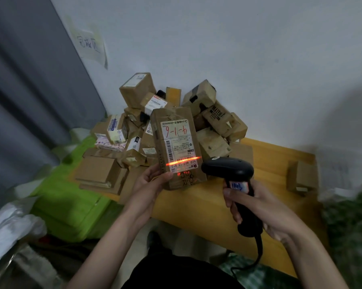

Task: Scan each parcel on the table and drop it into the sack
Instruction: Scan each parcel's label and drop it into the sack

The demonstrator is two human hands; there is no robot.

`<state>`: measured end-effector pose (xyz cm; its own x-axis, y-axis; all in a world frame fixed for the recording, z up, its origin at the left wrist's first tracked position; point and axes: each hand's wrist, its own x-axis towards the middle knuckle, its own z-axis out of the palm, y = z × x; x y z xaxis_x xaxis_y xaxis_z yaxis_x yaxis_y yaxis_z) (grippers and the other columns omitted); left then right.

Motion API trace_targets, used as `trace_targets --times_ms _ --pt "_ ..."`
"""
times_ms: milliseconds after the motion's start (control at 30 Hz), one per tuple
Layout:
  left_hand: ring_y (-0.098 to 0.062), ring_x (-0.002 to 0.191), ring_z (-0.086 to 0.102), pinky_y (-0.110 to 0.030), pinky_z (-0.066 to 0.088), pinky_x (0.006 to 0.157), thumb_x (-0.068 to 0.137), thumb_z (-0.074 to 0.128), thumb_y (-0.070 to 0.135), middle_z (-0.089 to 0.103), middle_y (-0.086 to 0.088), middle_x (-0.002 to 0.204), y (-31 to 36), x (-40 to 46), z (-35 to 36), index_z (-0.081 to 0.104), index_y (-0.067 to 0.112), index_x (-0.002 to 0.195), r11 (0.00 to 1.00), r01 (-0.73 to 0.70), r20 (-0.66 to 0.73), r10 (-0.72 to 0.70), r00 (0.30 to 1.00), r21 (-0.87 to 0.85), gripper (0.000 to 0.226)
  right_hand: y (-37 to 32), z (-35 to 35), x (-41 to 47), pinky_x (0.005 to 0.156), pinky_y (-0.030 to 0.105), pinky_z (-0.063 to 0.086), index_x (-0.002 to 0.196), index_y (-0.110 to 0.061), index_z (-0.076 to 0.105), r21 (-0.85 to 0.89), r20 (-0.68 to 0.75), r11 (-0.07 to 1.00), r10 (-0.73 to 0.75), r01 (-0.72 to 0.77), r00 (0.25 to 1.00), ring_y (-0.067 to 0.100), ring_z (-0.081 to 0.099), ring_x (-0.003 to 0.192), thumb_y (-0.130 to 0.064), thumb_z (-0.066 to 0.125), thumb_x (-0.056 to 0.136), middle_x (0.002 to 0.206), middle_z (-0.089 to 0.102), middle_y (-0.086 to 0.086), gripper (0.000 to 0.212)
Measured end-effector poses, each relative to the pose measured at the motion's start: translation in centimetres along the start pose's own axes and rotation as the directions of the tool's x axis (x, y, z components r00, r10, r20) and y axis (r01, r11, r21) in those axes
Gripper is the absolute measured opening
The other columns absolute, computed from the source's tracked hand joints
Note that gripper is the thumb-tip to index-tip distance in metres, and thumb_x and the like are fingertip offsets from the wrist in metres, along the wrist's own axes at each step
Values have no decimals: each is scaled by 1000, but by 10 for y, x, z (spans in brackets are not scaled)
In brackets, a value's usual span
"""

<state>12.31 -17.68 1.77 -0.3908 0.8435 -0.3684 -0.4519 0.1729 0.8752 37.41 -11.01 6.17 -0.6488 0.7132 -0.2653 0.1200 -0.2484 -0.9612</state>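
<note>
Pale wall point(238, 38) and a yellow wooden worktop point(270, 155) frame the scene. Left hand point(148, 182) fingers are clamped on the lower edge of a tall brown parcel point(176, 142), held upright above the worktop with its label facing the camera. Right hand point(257, 207) fingers are wrapped tight round the grip of a black scanner point(228, 168), whose orange beam crosses the label's barcode. Behind lies a heap of cardboard parcels point(146, 126); a green sack point(71, 205) sits at the left.

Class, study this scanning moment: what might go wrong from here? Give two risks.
1. The red scan line crosses the label's lower edge, not clearly its barcodes, so the read may fail.
2. The left hand pinches the parcel only at its bottom corner; it might slip.
</note>
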Motion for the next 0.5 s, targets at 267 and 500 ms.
trace_targets --times_ms 267,500 --pt "-19 115 68 -22 55 89 79 74 12 72 -8 122 -17 -28 -25 61 11 131 999 -36 -5 36 999 -6 54 5 15 -10 55 36 42 102 9 56 -28 38 1000 11 -10 999 28 49 54 -17 67 92 76 58 14 30" --pt "-21 110 70 -26 57 93 87 68 1 73 -12 118 -34 -61 -61 62 5 125 998 0 -110 -7 994 -64 39 7 43 -1 54 37 40 97 4 60 -118 118 990 86 -72 989 27 48 54 -16 67 93 74 59 13 21"
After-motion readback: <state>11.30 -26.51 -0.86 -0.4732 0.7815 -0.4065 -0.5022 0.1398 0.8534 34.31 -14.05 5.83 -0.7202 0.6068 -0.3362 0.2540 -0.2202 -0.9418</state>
